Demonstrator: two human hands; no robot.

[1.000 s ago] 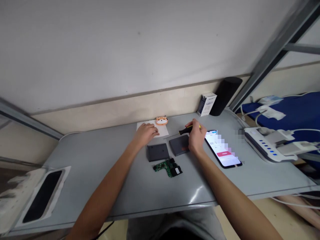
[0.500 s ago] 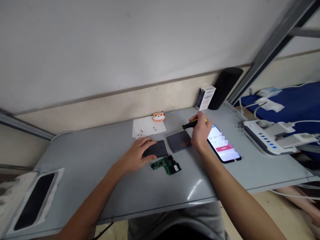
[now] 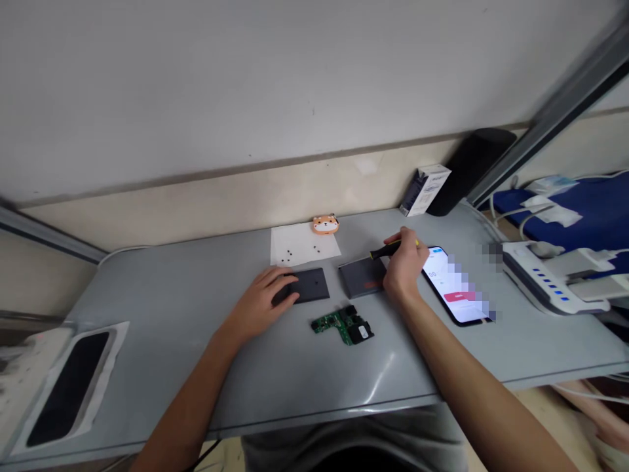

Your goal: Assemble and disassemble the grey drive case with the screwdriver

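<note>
My left hand (image 3: 260,301) rests with its fingers laid on the left end of a dark grey flat cover (image 3: 308,286) on the grey table (image 3: 196,341). My right hand (image 3: 403,269) is closed around a black and yellow screwdriver (image 3: 388,250), held over the right edge of a second dark grey case half (image 3: 361,276). A green circuit board (image 3: 343,324) lies in front of both halves. Behind them a white sheet of paper (image 3: 303,246) carries several small dark screws.
A lit phone (image 3: 455,287) lies right of my right hand. An orange animal-shaped trinket (image 3: 325,225) sits on the paper's far edge. A small white box (image 3: 425,190) and black cylinder (image 3: 469,170) stand at the back right. A white power strip (image 3: 550,278) is at right.
My left hand came back from the white paper to the left dark cover and now lies on it. My right hand kept the screwdriver. The camera view shifted slightly.
</note>
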